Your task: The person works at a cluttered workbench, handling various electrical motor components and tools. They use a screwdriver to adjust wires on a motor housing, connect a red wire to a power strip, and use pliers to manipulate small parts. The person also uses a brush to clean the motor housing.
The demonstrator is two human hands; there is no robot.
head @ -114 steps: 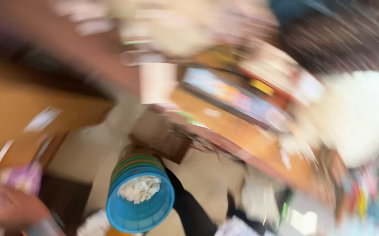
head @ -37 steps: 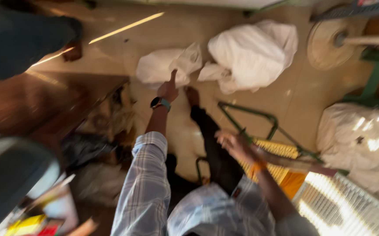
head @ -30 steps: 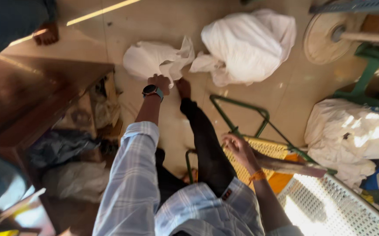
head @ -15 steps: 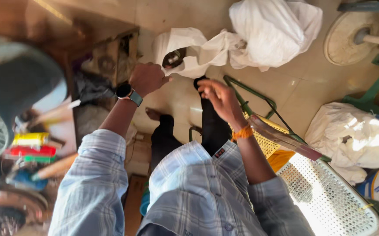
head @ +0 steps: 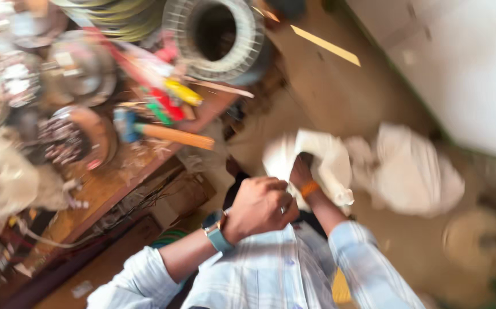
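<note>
— So how far along is the work with the white bag?

— Partly, I'd judge. The right hand is pushed down into the bag's mouth, up to the orange band at the wrist, so its fingers are hidden and I cannot tell whether they grip anything inside. The bag itself is lifted in front of the person's body, above the floor.

— And the left hand?

— Curled into a loose fist just beside the bag's near edge, close to the other wrist. The picture is blurred; it may be pinching the bag's rim, but I can't say for sure. A watch with a pale blue strap sits on that wrist.

— What looks left to do?

— Whatever is being reached for inside has not come out. A second white bag lies on the floor to the right, apart from both hands and untouched.

— What about the surroundings?

— A wooden worktop on the left, crowded: a hammer with a wooden handle, a yellow-handled tool, a wound motor part with copper coils, and a large ribbed ring farther back. Cables hang under its edge. The floor is bare and tan, with a pale wall along the right and a strip of sunlight across the ground.
</note>
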